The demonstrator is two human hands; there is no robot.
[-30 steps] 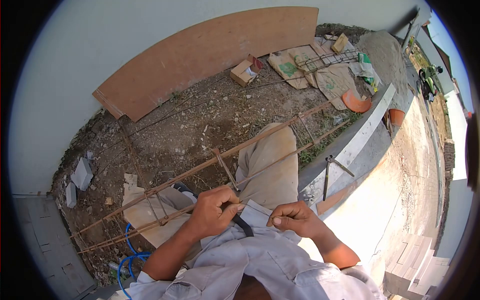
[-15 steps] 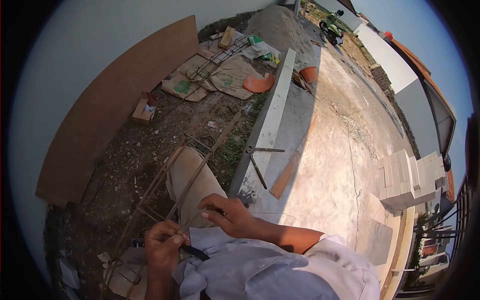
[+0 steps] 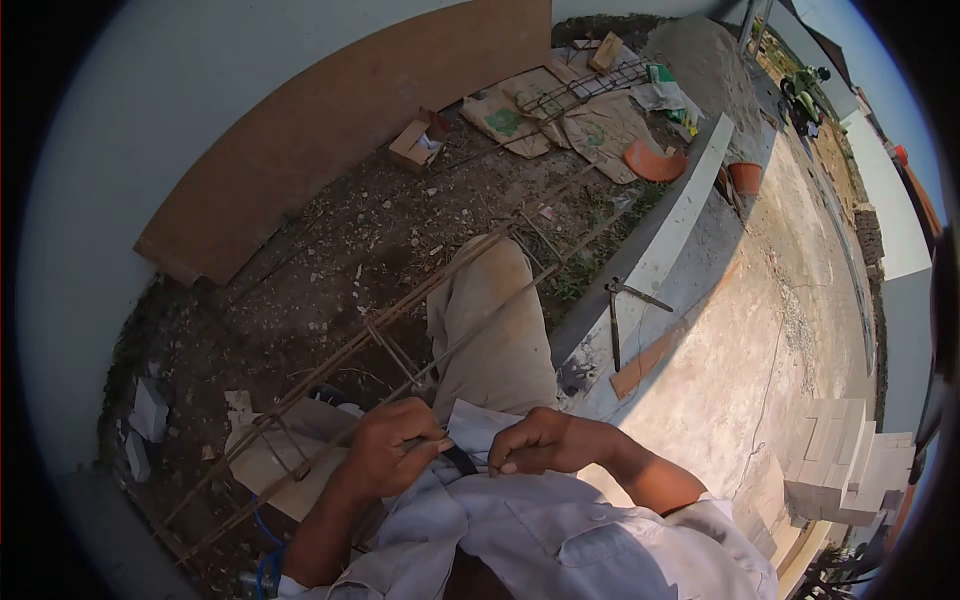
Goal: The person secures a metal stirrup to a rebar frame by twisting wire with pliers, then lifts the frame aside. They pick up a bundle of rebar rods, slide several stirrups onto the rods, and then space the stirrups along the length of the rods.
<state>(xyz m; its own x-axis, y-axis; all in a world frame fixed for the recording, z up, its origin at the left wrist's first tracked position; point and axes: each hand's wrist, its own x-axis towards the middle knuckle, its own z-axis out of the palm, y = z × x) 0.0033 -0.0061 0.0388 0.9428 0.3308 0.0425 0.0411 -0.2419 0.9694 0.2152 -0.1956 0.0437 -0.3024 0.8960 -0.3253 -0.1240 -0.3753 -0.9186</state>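
Observation:
A rebar cage (image 3: 455,268) of rusty long rods and cross ties lies slanting across my lap, over my trouser leg (image 3: 490,330). My left hand (image 3: 395,445) is closed in a pinch close to my waist, beside the near long rod. My right hand (image 3: 540,440) is curled, fingertips together, in front of my shirt and apart from the left. Whatever either hand holds is too small or hidden to make out. Pincers (image 3: 618,300) with spread handles rest on the concrete ledge (image 3: 655,255) to the right.
A brown board (image 3: 350,130) leans on the wall. Ahead lie an open cardboard box (image 3: 415,145), paper sacks (image 3: 600,130), an orange curved piece (image 3: 655,162) and a bucket (image 3: 745,178). A wood strip (image 3: 645,365) and stacked pale blocks (image 3: 830,450) are at the right.
My view has turned left, so the scene sits further right. My hands have moved apart, and the right one has come down towards my shirt. The pincers stay on the ledge.

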